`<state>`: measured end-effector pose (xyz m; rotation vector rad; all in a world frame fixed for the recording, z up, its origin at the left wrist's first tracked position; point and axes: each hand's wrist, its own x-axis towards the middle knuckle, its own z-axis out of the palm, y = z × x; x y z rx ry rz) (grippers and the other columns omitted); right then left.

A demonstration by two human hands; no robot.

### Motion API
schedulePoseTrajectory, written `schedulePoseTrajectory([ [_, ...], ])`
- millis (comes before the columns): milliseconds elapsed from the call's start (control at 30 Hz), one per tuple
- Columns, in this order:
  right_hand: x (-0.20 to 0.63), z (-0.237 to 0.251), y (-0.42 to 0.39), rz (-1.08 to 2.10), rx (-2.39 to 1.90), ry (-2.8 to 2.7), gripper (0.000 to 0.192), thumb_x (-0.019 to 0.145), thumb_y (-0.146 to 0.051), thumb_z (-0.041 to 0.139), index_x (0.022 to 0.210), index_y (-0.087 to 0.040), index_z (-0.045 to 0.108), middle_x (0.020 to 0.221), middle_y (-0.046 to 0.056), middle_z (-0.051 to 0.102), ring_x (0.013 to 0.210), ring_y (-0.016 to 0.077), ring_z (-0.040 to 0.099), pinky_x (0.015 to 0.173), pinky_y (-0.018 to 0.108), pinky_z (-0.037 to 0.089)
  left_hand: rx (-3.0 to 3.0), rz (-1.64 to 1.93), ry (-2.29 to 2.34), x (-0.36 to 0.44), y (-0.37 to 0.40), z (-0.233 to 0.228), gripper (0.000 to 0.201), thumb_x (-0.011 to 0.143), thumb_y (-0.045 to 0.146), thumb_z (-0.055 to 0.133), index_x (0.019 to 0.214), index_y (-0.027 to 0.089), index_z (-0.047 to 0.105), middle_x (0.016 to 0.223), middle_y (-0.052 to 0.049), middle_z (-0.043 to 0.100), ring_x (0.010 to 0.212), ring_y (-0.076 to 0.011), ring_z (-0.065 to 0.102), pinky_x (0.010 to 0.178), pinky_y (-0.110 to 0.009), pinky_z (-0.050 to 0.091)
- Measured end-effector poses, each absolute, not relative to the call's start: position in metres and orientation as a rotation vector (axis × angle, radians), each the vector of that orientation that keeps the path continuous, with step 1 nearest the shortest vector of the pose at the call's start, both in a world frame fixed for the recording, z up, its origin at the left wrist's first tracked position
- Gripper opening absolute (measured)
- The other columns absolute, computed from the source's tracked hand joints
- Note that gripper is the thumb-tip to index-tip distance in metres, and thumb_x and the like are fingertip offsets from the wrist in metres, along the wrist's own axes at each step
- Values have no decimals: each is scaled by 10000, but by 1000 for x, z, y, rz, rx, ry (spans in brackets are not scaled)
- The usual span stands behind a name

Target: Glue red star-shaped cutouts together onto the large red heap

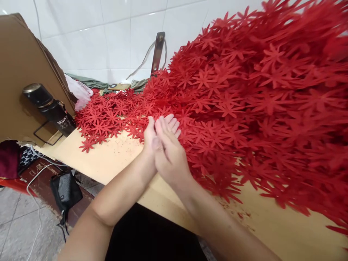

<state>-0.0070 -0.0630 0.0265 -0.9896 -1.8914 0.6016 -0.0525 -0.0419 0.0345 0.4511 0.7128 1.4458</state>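
Note:
My left hand (149, 137) and my right hand (174, 154) meet palm to palm over the front part of the red pile. The right one lies across the left palm, and left fingertips show beyond it. Fingers on both hands are stretched out, and I see nothing held; the space between the palms is hidden. Just behind and beside them spreads a large heap of red flower-shaped cutouts (217, 105) with narrow petals. It rises high to the right and thins out to the left. Beneath lies a pale tan tabletop (122, 156) with small red scraps.
On the left, a black vacuum flask (51, 108) leans by a large cardboard box (24, 69). A clear plastic bag (78, 90) sits behind it. White tiled wall (116, 32) backs the table. A black pouch (66, 190) and a white cable (34, 195) are below, left.

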Motion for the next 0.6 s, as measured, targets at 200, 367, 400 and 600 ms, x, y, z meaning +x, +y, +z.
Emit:
schedulePoseTrajectory([
  [200,4,34,-54,671,-1134,-1747,792,900,-585,96,1426,-49,349,1535,154,261,1455,227,171,1208,459,124,384,1498,579,-37,-59,57,511,961,424,239,1265,146,543,1356,-59,544,1375,-137,374,1147,-247,272],
  [367,12,18,-95,517,-1001,-1846,812,897,-612,172,1474,-43,223,1553,188,169,1468,222,116,1198,483,136,216,1399,775,-37,-61,58,681,909,589,216,1271,99,520,1392,-146,499,1368,-246,391,1111,-363,364],
  [400,14,18,-93,534,-1002,-1835,802,895,-619,168,1474,-69,238,1552,174,192,1466,218,129,1200,476,138,250,1417,744,-34,-64,59,645,928,545,205,1281,101,512,1414,-134,482,1374,-225,383,1134,-346,333],
  [600,22,29,-78,648,-1039,-1686,739,916,-577,75,1474,-131,264,1558,119,217,1455,217,167,1194,485,166,402,1440,642,-26,-75,78,582,961,461,185,1276,115,530,1412,-87,493,1382,-171,370,1180,-283,233],
])
